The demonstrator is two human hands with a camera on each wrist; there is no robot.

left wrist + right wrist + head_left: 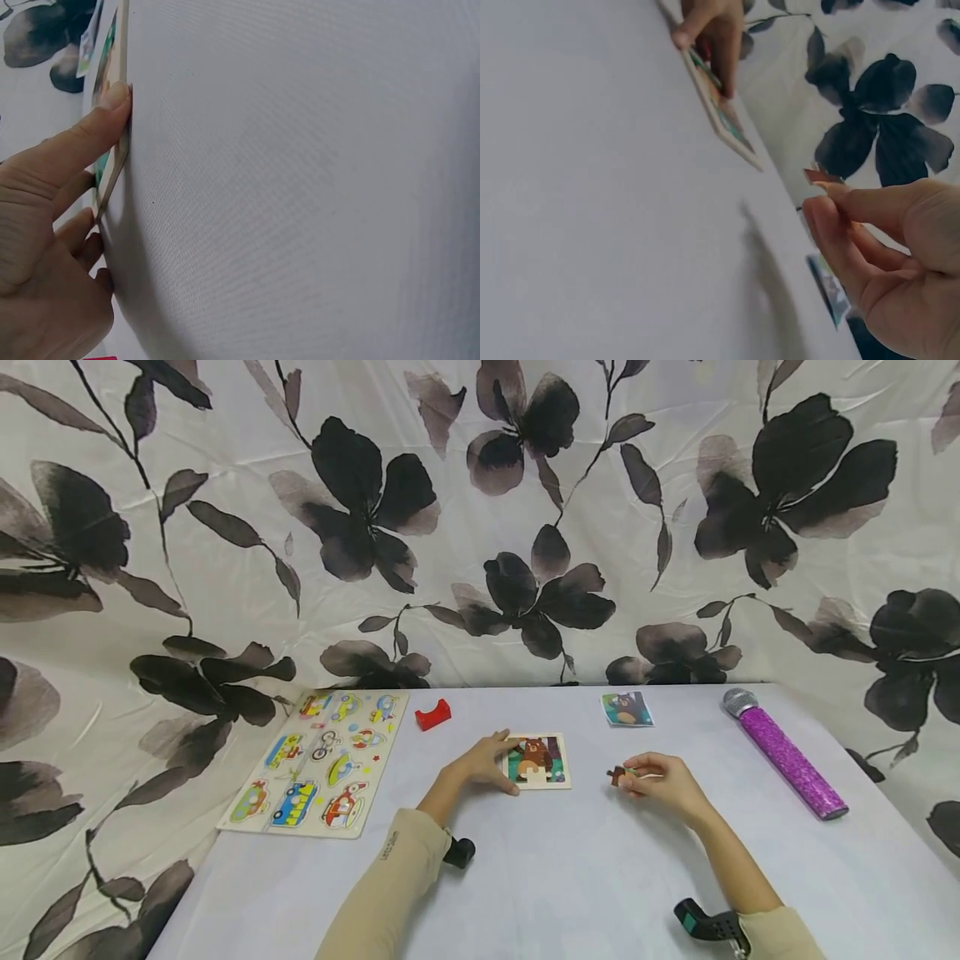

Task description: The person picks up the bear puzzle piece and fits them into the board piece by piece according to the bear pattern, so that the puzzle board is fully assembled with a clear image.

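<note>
Near the middle of the table lies a small wooden jigsaw puzzle board (566,768) with a bear picture; a bare gap shows at the bottom of the picture. My left hand (483,762) holds the board at its left side, thumb on the near edge and fingers toward the far edge. To the right of the board, above the table, my right hand (663,783) pinches a small brown puzzle piece (617,776) between thumb and fingers. The right wrist view shows that puzzle piece (823,177) at the fingertips, partly covered by them.
A bear picture card (627,709) lies behind the right hand. At the right is a glittery purple microphone (795,760). A larger vehicle puzzle board (315,768) lies at the left, with a red curved piece (433,716) beside it. A floral cloth (480,527) hangs behind the table.
</note>
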